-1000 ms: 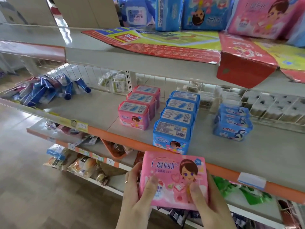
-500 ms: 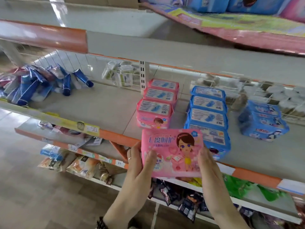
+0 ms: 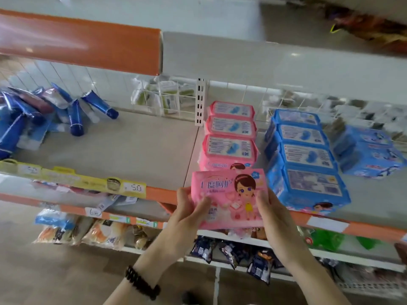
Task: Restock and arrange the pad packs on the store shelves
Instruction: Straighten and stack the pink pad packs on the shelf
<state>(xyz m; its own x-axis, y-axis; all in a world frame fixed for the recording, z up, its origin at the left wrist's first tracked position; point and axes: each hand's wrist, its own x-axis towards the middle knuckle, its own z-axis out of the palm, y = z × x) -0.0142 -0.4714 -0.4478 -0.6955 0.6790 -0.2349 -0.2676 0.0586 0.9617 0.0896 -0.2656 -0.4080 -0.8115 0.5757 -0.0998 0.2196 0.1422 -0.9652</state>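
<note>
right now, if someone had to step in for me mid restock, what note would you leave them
Left hand: grips the left edge of the pink pad pack, thumb on its front.
Right hand: grips the right edge of the same pack.
The pack is upright, face toward the camera, at the front edge of the shelf, just ahead of the pink row.
Done: three pink packs stand in that row; the blue row beside it holds four; a few more blue packs sit further right.
Left: set the held pack down as the front of the pink row, then square up the rows.
</note>
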